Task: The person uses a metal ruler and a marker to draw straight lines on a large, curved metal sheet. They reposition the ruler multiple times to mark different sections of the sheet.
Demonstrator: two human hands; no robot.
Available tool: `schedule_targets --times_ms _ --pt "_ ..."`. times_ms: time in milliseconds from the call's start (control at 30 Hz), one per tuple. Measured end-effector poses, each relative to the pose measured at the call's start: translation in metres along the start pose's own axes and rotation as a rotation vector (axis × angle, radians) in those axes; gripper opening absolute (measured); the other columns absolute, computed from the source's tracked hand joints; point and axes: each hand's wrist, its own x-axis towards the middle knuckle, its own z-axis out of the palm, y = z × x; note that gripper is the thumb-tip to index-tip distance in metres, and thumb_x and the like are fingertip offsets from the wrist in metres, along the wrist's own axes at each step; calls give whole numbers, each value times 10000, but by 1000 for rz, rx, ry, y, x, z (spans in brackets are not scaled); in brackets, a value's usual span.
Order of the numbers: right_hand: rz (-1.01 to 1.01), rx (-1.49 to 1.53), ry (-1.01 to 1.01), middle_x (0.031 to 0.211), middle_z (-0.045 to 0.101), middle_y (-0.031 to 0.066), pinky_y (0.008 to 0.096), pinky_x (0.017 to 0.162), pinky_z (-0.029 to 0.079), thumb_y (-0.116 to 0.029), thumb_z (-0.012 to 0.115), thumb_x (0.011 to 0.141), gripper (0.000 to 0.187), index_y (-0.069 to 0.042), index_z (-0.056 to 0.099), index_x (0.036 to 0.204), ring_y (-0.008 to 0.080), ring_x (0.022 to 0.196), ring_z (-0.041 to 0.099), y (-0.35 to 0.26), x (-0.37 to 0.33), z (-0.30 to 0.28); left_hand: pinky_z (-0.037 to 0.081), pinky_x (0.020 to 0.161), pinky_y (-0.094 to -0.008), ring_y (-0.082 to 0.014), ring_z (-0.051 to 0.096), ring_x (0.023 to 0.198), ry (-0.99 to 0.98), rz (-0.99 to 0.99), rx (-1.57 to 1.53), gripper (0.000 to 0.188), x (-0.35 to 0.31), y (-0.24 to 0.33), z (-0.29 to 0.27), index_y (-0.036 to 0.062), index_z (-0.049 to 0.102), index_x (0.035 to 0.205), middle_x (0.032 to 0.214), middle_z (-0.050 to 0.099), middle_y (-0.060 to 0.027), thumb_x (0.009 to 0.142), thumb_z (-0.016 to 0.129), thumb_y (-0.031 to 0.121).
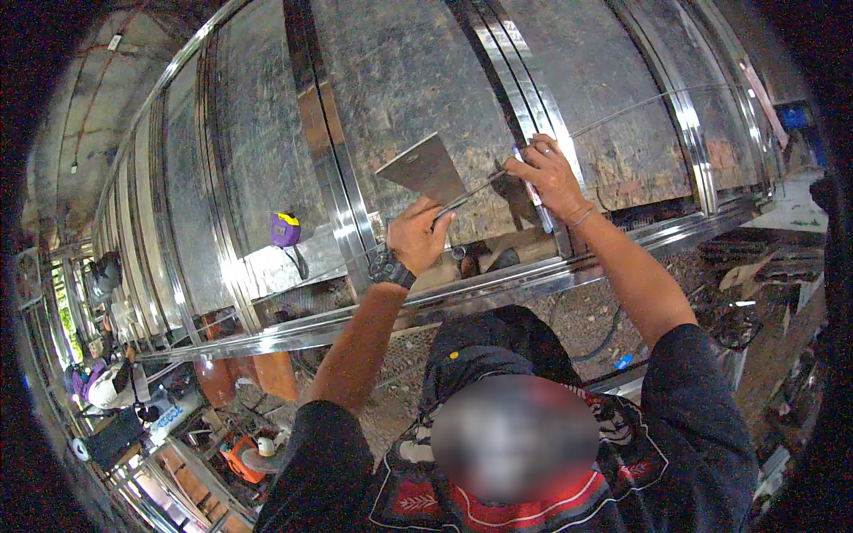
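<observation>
A thin grey wire-like strand runs aslant between my hands, across a long bench of dark panels and shiny metal bars. My left hand, with a black watch at its wrist, is closed, and the strand comes out between its thumb and forefinger. Just beyond those fingers lies a flat grey metal plate with slanted sides. My right hand, wearing a ring, is closed with its fingertips on the strand. Under it a slim white and purple marker-like stick lies along a metal bar; I cannot tell whether it is gripped.
A purple and yellow tape measure sits on the bench to the left. Shiny metal rails edge the bench nearest me. At far left another person is beside the bench. An orange power tool rests low at left.
</observation>
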Motion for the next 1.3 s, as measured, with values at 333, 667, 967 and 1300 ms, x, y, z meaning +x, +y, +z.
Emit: schedule_targets --times_ms 333,667,967,1300 --pt "-14 0 22 933 600 82 503 1081 448 -64 672 793 345 -158 706 1123 321 988 616 -1 1 -3 535 635 -381 -303 699 724 271 44 -6 88 2 8 18 86 787 869 889 739 -58 856 780 174" --pt "-1 -10 2 946 604 48 498 1160 383 -70 680 792 375 -197 691 1145 266 981 609 -3 0 -2 515 582 -410 -300 677 632 340 82 104 163 -1 3 26 85 784 772 747 718 -100 854 809 223" --pt "-24 -27 -13 958 617 49 501 1149 390 -51 676 777 437 -198 682 1188 262 975 615 2 -1 -1 509 590 -400 -287 671 637 379 139 119 128 -1 -4 30 109 791 763 730 715 -76 828 827 213" --pt "-7 -32 -51 944 612 50 504 1144 395 -63 689 760 449 -199 688 1187 265 987 621 1 1 -4 507 578 -420 -303 668 623 345 143 82 148 -2 -10 31 99 790 755 721 714 -109 833 829 218"
